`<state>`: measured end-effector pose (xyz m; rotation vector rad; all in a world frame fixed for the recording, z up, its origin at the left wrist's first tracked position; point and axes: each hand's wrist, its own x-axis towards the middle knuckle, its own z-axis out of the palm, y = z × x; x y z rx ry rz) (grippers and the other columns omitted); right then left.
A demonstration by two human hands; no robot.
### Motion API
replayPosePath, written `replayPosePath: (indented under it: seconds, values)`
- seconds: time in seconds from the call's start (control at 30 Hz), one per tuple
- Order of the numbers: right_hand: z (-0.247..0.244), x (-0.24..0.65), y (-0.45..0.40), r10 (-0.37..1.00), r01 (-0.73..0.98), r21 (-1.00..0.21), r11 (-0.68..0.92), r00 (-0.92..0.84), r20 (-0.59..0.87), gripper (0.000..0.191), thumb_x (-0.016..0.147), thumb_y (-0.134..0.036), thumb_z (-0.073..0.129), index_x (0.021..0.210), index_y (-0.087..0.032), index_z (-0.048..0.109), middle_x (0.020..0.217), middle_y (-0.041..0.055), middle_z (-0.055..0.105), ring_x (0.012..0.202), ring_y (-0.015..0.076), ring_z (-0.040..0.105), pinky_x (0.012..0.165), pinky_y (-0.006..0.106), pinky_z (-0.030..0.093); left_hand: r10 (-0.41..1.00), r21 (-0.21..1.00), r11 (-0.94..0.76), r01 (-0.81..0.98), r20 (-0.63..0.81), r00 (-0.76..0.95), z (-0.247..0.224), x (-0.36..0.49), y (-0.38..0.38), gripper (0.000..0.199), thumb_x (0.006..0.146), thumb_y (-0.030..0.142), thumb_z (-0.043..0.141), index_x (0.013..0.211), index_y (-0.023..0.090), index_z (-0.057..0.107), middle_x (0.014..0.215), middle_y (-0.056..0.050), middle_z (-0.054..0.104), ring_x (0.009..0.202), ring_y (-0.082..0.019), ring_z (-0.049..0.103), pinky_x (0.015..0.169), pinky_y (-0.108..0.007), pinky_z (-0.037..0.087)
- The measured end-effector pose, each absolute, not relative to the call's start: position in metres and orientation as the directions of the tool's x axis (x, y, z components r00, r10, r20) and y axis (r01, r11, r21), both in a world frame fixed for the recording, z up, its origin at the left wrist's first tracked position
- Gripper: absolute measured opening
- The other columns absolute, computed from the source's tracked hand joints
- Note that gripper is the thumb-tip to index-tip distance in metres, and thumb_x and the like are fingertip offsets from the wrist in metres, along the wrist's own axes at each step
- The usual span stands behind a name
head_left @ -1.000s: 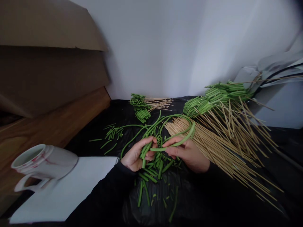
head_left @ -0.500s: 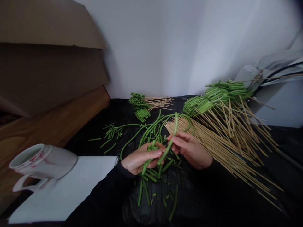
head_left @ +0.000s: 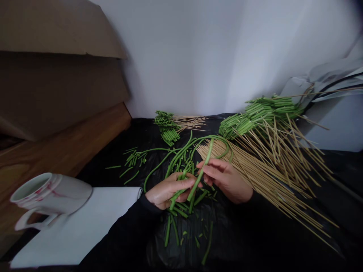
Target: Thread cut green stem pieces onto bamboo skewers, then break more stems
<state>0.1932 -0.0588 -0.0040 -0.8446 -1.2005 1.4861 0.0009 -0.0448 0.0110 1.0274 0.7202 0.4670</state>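
Observation:
My left hand is curled around a long green stem, probably a bean or scape. My right hand pinches the same stem between its fingers, and its upper end stands tilted up and away from me. More of the long stems curve across the black plastic sheet beyond my hands. Short cut green pieces lie scattered below my hands. To the right of my right hand lies a fan of bamboo skewers, close but not touching it.
Bundles of green pieces on skewers lie at the back and back right. A white mug with red marks lies on its side on white paper at the left, beside a wooden board and cardboard.
The stem held between my hands has swung from lying nearly flat to pointing up and away. My hands have moved slightly closer to the stem's lower part.

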Motion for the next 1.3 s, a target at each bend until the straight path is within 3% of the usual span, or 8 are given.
replayPosePath:
  seconds: [0.23, 0.43, 0.6, 0.87, 1.07, 1.3]
  values:
    - [-0.003, 0.194, -0.057, 0.979, -0.281, -0.959, 0.023, -0.19, 0.079, 0.023, 0.079, -0.04, 0.067, 0.091, -0.021, 0.07, 0.062, -0.0023, 0.057, 0.056, 0.0082, 0.049, 0.052, 0.024, 0.036, 0.665, 0.904, 0.426, 0.025, -0.332, 0.669, 0.013, 0.002, -0.046, 0.029, 0.071, 0.038, 0.073, 0.075, 0.014, 0.059, 0.049, 0.006, 0.043, 0.039, -0.003, 0.031, 0.039, -0.019, 0.016]
    - [-0.004, 0.195, -0.056, 0.979, -0.281, -0.959, 0.032, -0.185, 0.087, 0.021, 0.078, -0.04, 0.068, 0.086, -0.021, 0.069, 0.06, -0.0027, 0.057, 0.056, 0.0088, 0.05, 0.052, 0.024, 0.036, 0.642, 0.9, 0.435, 0.003, -0.312, 0.7, 0.008, 0.0, -0.045, 0.039, 0.085, 0.051, 0.054, 0.081, 0.013, 0.062, 0.041, 0.008, 0.035, 0.037, -0.005, 0.024, 0.039, -0.021, 0.016]
    - [-0.003, 0.194, -0.057, 0.982, -0.286, -0.958, 0.008, -0.177, 0.061, 0.022, 0.077, -0.04, 0.069, 0.087, -0.021, 0.069, 0.06, -0.003, 0.057, 0.055, 0.0085, 0.049, 0.052, 0.024, 0.035, 0.689, 0.923, 0.382, 0.032, -0.308, 0.656, 0.011, 0.001, -0.045, 0.028, 0.077, 0.039, 0.069, 0.076, 0.013, 0.061, 0.049, 0.006, 0.044, 0.038, -0.003, 0.031, 0.038, -0.019, 0.015]
    - [-0.001, 0.196, -0.055, 0.987, -0.264, -0.964, 0.043, -0.14, 0.083, 0.021, 0.077, -0.04, 0.069, 0.081, -0.02, 0.065, 0.058, -0.0035, 0.057, 0.052, 0.0085, 0.047, 0.05, 0.025, 0.034, 0.723, 0.943, 0.327, 0.064, -0.294, 0.625, 0.013, 0.004, -0.046, 0.028, 0.077, 0.039, 0.069, 0.075, 0.011, 0.063, 0.059, 0.0, 0.057, 0.039, -0.002, 0.035, 0.038, -0.018, 0.019]
    - [0.001, 0.195, -0.056, 0.988, -0.213, -0.974, 0.071, -0.118, 0.098, 0.018, 0.075, -0.034, 0.07, 0.078, -0.02, 0.059, 0.059, -0.0042, 0.059, 0.052, 0.0087, 0.05, 0.05, 0.024, 0.037, 0.848, 0.914, 0.354, -0.197, -0.226, 0.479, 0.012, 0.004, -0.044, 0.021, 0.078, 0.032, 0.069, 0.079, 0.011, 0.063, 0.065, 0.0, 0.055, 0.044, -0.002, 0.038, 0.039, -0.015, 0.021]
    - [-0.002, 0.18, -0.066, 0.983, -0.122, -0.99, 0.077, -0.156, 0.096, 0.018, 0.077, -0.033, 0.067, 0.08, -0.02, 0.055, 0.067, -0.0026, 0.064, 0.053, 0.0088, 0.053, 0.051, 0.023, 0.041, 0.897, 0.773, 0.374, -0.512, -0.162, 0.411, 0.013, 0.005, -0.041, 0.014, 0.082, 0.021, 0.065, 0.078, 0.009, 0.06, 0.065, 0.002, 0.049, 0.044, 0.0, 0.034, 0.037, -0.012, 0.025]
